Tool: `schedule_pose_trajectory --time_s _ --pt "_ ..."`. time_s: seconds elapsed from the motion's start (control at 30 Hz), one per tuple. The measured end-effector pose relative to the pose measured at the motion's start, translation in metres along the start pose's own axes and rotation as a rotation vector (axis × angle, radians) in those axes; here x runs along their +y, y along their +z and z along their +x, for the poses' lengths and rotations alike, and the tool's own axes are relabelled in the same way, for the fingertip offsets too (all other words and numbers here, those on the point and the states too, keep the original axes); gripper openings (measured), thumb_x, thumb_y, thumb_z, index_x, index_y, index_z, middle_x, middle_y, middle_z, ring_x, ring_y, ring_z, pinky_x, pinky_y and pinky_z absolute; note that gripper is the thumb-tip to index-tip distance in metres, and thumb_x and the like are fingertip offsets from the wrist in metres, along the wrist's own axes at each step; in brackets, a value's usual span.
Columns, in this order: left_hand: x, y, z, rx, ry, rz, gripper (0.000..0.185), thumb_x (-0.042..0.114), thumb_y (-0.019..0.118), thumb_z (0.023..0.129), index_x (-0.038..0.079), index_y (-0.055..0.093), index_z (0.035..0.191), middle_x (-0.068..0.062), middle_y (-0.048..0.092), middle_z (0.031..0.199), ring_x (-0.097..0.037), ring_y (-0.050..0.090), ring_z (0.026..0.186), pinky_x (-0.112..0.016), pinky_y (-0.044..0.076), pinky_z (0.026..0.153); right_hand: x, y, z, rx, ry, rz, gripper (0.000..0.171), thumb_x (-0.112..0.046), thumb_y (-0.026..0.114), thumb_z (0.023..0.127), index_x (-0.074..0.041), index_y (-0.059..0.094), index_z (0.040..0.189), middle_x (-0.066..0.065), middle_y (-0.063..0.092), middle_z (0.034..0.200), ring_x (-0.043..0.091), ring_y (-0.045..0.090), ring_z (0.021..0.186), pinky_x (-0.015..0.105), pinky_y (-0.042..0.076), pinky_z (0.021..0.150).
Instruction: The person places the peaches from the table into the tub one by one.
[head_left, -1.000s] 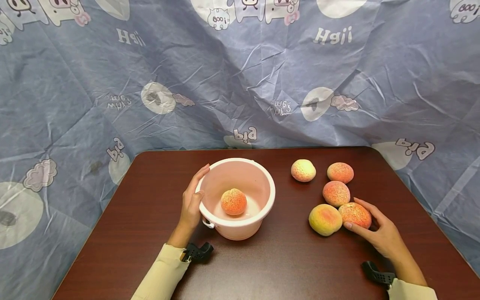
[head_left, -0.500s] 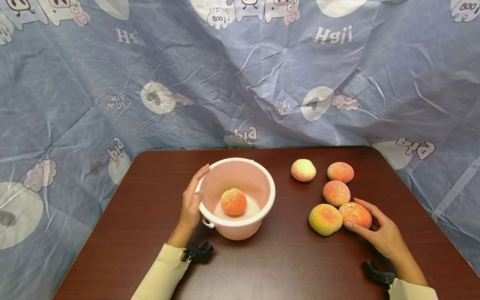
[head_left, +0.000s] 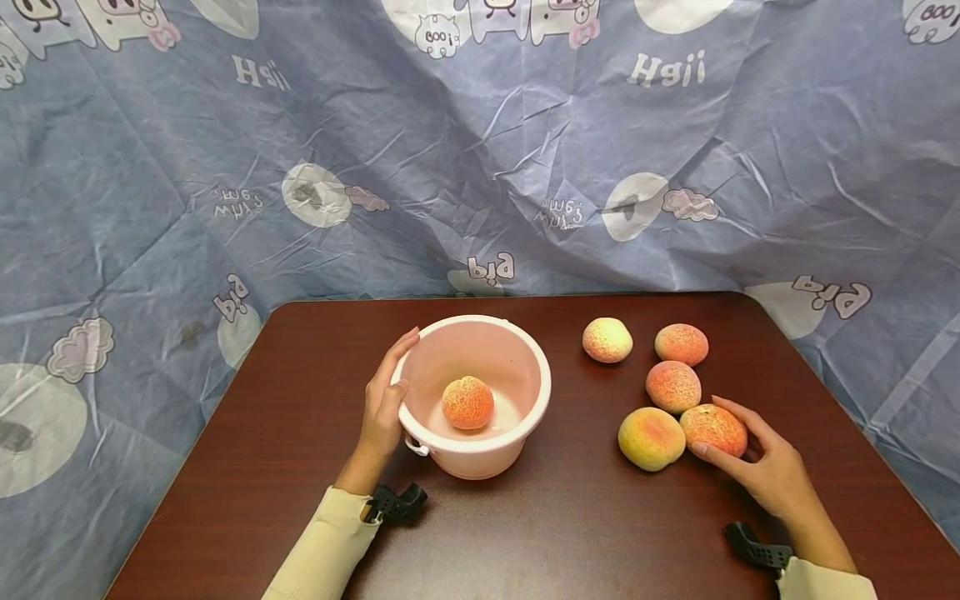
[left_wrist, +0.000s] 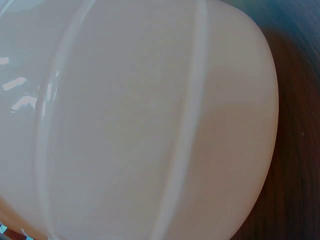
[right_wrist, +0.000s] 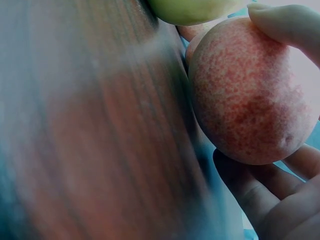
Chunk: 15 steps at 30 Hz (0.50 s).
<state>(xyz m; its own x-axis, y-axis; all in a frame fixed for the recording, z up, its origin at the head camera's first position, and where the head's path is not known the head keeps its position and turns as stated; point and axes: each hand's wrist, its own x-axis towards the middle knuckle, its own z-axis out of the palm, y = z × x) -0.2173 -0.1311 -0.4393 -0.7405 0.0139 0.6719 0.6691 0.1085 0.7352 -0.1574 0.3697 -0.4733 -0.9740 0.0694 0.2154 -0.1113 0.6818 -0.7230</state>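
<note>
My left hand [head_left: 382, 408] grips the rim of a pale pink bucket [head_left: 480, 462], thumb over the edge at its left side. Inside the bucket lies one orange speckled peach [head_left: 468, 402]. On the right of the table, my right hand [head_left: 772, 467] holds a red-orange peach [head_left: 714, 430] between thumb and fingers. The right wrist view shows that speckled peach [right_wrist: 250, 95] close up, thumb on one side and fingertips on the other. Only the bucket's outer wall [left_wrist: 120, 120] fills the left wrist view.
Beside the held peach sits a yellow-orange peach [head_left: 652, 439]. Behind it are a reddish peach [head_left: 673, 387], another peach [head_left: 681, 344] and a pale one [head_left: 607, 341]. The dark wooden table [head_left: 555, 533] ends at a blue patterned cloth [head_left: 450, 167].
My right hand and the peach it holds have shifted very slightly to the right. The left hand and the bucket have stayed in place.
</note>
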Motion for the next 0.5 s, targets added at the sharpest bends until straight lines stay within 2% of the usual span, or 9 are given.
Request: schedule_pose_trajectory --time_s 0.33,0.5 --pt "0.0014 0.0001 -0.0008 0.0 -0.014 -0.001 0.063 0.004 0.034 0.076 -0.002 0.05 0.136 -0.007 0.049 0.143 -0.027 0.04 0.136 -0.033 0.028 0.112 0.0007 -0.0012 0.0003 0.015 -0.008 -0.008 0.074 -0.028 0.079 0.079 -0.027 0.045 0.145 -0.019 0.051 0.128 -0.015 0.045 0.101 0.002 0.039 0.074" --pt "0.0009 0.0001 -0.0009 0.002 -0.004 -0.007 0.062 0.004 0.034 0.077 -0.001 0.05 0.137 -0.01 0.049 0.143 -0.027 0.039 0.136 -0.033 0.027 0.113 0.0 -0.001 0.0004 0.02 -0.011 -0.008 0.074 -0.027 0.079 0.079 -0.028 0.045 0.145 -0.021 0.051 0.126 -0.014 0.047 0.1 0.003 0.039 0.073"
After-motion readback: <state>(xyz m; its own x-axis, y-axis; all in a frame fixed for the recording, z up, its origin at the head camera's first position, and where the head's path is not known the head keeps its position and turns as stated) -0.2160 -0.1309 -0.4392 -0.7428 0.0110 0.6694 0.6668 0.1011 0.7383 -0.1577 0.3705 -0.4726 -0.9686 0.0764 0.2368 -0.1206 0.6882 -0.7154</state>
